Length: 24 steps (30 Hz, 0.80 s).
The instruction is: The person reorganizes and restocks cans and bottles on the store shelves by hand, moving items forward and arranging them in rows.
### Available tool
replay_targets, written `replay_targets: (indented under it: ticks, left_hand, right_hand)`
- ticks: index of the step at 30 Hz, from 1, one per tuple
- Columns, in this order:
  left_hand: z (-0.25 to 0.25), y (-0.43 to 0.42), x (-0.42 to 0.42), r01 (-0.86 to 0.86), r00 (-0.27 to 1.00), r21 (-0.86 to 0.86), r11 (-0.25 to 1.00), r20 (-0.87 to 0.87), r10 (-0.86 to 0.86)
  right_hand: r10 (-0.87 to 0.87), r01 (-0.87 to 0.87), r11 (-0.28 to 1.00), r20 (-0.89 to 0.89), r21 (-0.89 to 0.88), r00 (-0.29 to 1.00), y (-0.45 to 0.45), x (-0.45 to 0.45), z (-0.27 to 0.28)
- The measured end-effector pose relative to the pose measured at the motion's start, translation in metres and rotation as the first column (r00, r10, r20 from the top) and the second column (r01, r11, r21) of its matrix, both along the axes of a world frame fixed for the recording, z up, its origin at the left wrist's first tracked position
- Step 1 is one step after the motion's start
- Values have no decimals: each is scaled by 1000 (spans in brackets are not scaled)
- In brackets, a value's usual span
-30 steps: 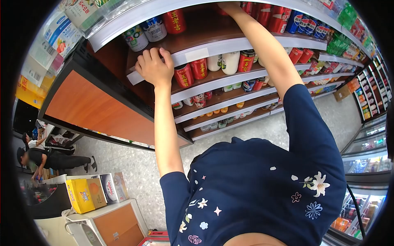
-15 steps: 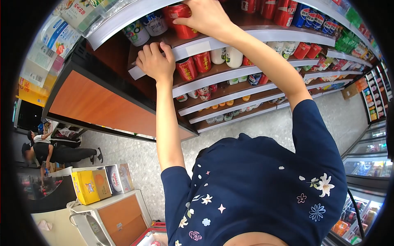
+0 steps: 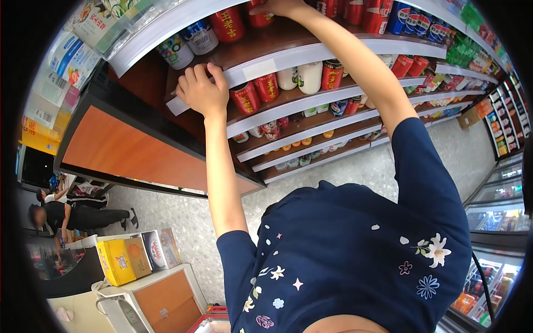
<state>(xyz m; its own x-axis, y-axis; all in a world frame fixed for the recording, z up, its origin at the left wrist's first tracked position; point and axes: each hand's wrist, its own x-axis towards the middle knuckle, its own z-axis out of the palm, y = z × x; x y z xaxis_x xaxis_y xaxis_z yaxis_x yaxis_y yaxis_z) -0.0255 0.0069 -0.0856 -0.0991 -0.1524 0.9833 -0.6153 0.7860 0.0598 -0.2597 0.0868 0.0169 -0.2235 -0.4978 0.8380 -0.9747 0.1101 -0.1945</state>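
My left hand point(image 3: 202, 89) rests on the white front edge point(image 3: 261, 67) of the upper shelf, its fingers curled over the strip. At the top of the view, my right hand point(image 3: 280, 8) touches a red can point(image 3: 259, 16) standing further back on that shelf; its fingers are partly cut off by the frame. Left of it stand another red can with yellow characters point(image 3: 227, 25), a blue and white can point(image 3: 200, 38) and a white can with green print point(image 3: 175, 53). Whether the fingers close round the can is hard to tell.
Lower shelves hold red cans point(image 3: 245, 98) and white bottles point(image 3: 309, 77). Blue cans point(image 3: 412, 21) stand at the upper right. A wood-coloured end panel point(image 3: 127, 147) is at left. Two people are at far left, near a yellow box point(image 3: 116, 262). Glass-fronted coolers point(image 3: 494, 222) stand at right.
My right hand first came left to the red can beside the blue and white can, then moved right and back to another red can. My left hand stays on the shelf edge.
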Motion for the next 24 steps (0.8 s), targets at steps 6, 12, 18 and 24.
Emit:
replay_targets:
  ticks: [6, 12, 18, 24]
  left_hand:
    - [-4, -7, -2, -27, 1000, -10, 1000, 15, 28]
    - [-4, -5, -3, -58, 998, -8, 998, 14, 58]
    - [-4, -8, -4, -71, 997, -56, 996, 1, 71]
    - [-4, -4, -4, -69, 998, 2, 998, 2, 69]
  right_hand:
    - [20, -24, 999, 82, 43, 996, -34, -33, 0]
    - [39, -48, 996, 116, 73, 992, -55, -42, -4]
    - [31, -42, 995, 119, 90, 992, -51, -45, -6]
    - [-25, 21, 998, 71, 53, 997, -26, -63, -2]
